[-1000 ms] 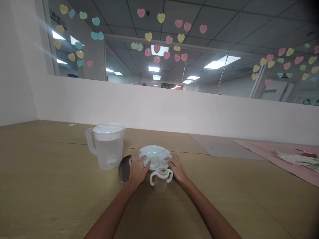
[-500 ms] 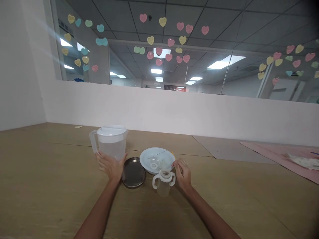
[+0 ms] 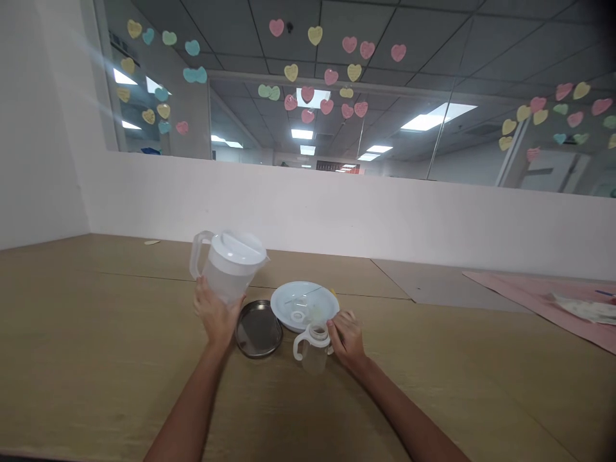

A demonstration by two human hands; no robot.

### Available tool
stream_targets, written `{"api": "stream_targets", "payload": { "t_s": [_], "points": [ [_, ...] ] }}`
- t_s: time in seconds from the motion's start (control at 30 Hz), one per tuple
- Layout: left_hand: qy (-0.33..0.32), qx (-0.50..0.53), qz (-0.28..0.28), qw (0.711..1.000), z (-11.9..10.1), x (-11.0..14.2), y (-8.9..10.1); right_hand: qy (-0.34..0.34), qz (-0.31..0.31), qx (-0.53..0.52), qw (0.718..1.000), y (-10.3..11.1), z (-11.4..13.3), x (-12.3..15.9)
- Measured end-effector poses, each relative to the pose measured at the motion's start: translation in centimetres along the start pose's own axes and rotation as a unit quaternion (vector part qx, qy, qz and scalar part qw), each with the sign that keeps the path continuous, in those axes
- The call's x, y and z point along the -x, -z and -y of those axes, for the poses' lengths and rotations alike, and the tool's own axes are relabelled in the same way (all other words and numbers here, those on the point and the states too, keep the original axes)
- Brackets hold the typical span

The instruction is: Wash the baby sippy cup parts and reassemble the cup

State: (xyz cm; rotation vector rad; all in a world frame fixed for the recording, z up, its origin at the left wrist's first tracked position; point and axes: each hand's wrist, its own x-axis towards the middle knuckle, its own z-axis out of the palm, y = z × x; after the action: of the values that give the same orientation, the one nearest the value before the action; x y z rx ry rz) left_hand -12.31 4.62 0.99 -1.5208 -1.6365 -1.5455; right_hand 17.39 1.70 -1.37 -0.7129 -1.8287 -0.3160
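Note:
My left hand (image 3: 215,316) grips the body of a clear plastic pitcher (image 3: 230,265) with a white lid, lifted and tilted to the right, spout toward the plate. My right hand (image 3: 345,339) holds the right handle of a small clear two-handled cup (image 3: 312,350) standing open-topped on the wooden table (image 3: 96,359). Just behind the cup lies a white plate (image 3: 304,305) with a small white ring-shaped part and other small pieces on it. A round metal dish (image 3: 258,329) sits between my hands.
A low white partition (image 3: 366,215) with glass and heart stickers runs along the table's far edge. A pink mat (image 3: 548,301) with papers lies at the far right, next to a grey sheet (image 3: 433,289).
My left hand left the plate, took the pitcher, then lifted and tilted it rightward. My right hand moved from the plate's rim to the cup's handle.

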Motion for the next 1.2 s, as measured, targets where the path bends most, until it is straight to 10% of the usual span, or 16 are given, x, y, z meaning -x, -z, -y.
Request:
{"api": "stream_targets", "payload": {
  "t_s": [0.67,1.2],
  "points": [
    [-0.127,-0.052,0.045,0.990,-1.5,0.1,0.1,0.005,0.011,0.018,1.000,0.2,-0.1,-0.3],
    [0.083,-0.002,0.011,0.996,-2.3,0.2,0.2,0.009,-0.007,0.015,1.000,0.1,0.0,-0.2]
  ]
}}
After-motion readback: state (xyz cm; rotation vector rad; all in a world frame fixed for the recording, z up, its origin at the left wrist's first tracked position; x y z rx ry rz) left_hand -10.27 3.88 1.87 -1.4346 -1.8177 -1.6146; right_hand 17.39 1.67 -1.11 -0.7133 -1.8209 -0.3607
